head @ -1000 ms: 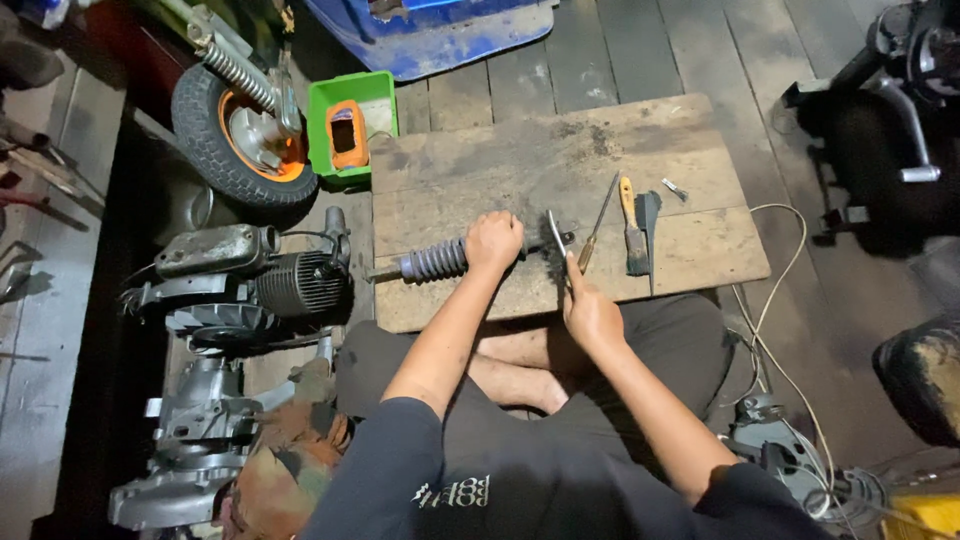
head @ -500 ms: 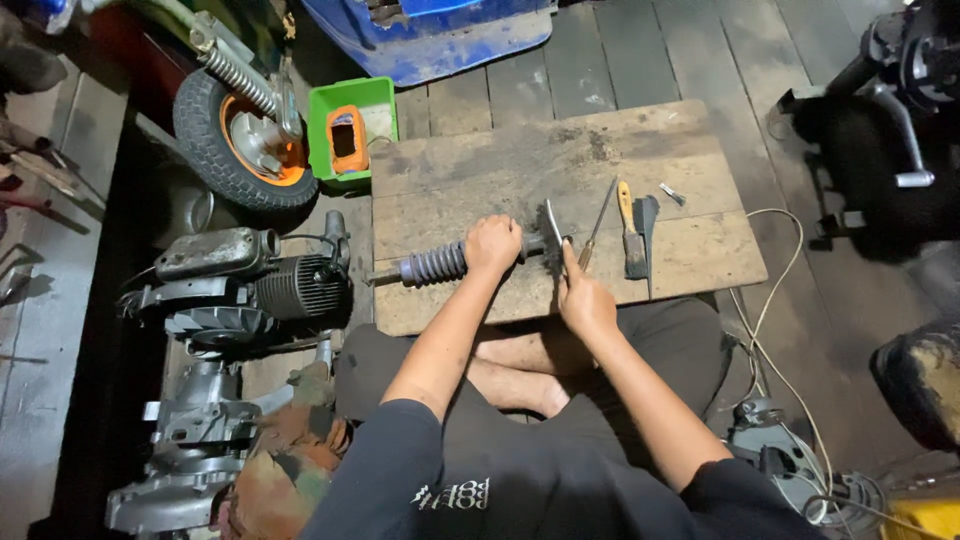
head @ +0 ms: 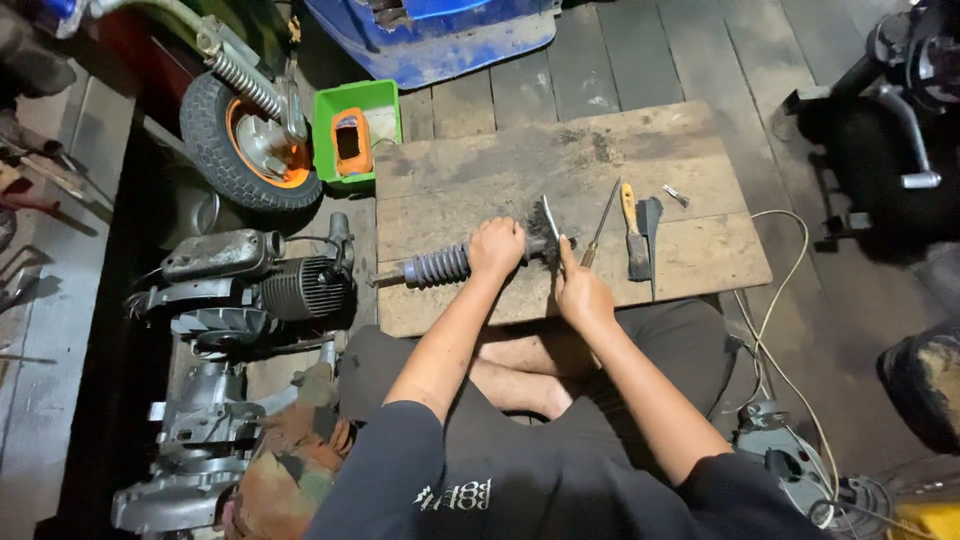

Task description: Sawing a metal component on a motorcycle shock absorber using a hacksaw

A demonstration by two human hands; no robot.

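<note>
Shaft: grey ribbed rubber-booted metal shaft [head: 440, 266] lies flat across the near part of the scuffed wooden worktop [head: 690, 265], its thin end poking off the left edge.
Left hand: left hand [head: 497, 247] has its grip wrapped tight around the shaft, just right of the ribbed boot.
Right hand: right hand [head: 582, 294] pinches a thin flat metal blade [head: 551, 219], tip set against the shaft's greasy right end.
Beside them: long screwdriver [head: 601, 222] and yellow-handled tool [head: 633, 232] lie just right of the hands.
Off the worktop: green plastic bin [head: 330, 150], orange-hubbed small wheel [head: 248, 145], grey engine block [head: 250, 285].
</note>
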